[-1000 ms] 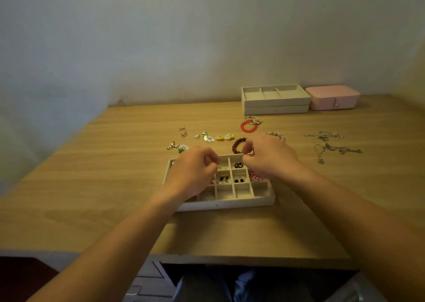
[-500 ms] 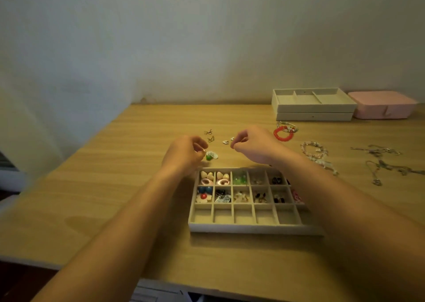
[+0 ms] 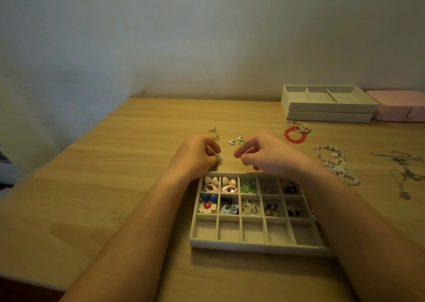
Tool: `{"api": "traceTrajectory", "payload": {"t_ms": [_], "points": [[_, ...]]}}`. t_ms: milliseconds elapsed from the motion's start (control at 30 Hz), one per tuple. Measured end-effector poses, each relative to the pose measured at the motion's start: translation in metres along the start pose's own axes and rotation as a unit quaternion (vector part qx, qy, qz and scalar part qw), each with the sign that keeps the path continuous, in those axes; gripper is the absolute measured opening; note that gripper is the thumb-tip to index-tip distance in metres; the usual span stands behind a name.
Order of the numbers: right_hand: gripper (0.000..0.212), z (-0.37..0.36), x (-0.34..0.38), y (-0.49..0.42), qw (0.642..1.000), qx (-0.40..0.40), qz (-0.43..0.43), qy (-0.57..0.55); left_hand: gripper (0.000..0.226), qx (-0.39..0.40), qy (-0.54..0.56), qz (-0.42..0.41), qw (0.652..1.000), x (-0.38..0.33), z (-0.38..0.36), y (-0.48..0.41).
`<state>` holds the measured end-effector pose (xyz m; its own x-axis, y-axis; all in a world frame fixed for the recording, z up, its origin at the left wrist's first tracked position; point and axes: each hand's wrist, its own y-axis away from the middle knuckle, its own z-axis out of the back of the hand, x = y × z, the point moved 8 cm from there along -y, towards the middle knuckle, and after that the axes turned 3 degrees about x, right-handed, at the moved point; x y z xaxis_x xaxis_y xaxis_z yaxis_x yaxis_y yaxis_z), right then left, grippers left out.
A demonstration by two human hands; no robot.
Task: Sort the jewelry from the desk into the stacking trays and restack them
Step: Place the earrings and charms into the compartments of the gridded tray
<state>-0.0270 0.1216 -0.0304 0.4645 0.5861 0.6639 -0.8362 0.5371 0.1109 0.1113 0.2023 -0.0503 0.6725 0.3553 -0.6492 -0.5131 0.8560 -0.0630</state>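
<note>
Fingers (image 3: 210,150) of the left hand (image 3: 195,158) pinch a small pale earring (image 3: 221,159) just behind the compartment tray (image 3: 253,246) on the worktop (image 3: 115,163), the right hand (image 3: 264,158) curls closed on contents too small to tell, and so slight a pinch could drop the piece into an already filled cell.

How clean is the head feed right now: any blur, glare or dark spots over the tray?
Head view: dim, warm light, no glare; the divided tray reads clearly; the left hand and right hand are slightly soft, so the small pale piece the left hand pinches is unidentifiable.
</note>
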Motion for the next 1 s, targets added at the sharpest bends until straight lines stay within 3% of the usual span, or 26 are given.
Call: {"api": "traceTrajectory", "payload": {"t_ms": [167,467,600,833,1000], "points": [[0.023,0.002,-0.001,0.001,0.998,-0.048,0.032,-0.031,0.026,-0.038,0.082,-0.047,0.995,-0.009,0.014,0.011],[0.016,0.005,0.004,0.007,0.981,-0.123,0.087,-0.122,0.023,-0.058,0.271,-0.107,0.955,-0.024,0.026,0.027],[0.031,0.002,0.004,0.008,0.975,-0.103,0.095,-0.174,0.021,-0.043,0.292,-0.117,0.948,-0.024,0.023,0.027],[0.014,0.002,0.006,0.011,0.973,-0.094,0.112,-0.178,0.02,-0.023,0.339,-0.104,0.935,-0.026,0.016,0.029],[0.017,0.002,0.005,0.011,0.974,-0.105,0.109,-0.168,0.013,-0.027,0.334,-0.095,0.937,-0.024,0.013,0.029]]}}
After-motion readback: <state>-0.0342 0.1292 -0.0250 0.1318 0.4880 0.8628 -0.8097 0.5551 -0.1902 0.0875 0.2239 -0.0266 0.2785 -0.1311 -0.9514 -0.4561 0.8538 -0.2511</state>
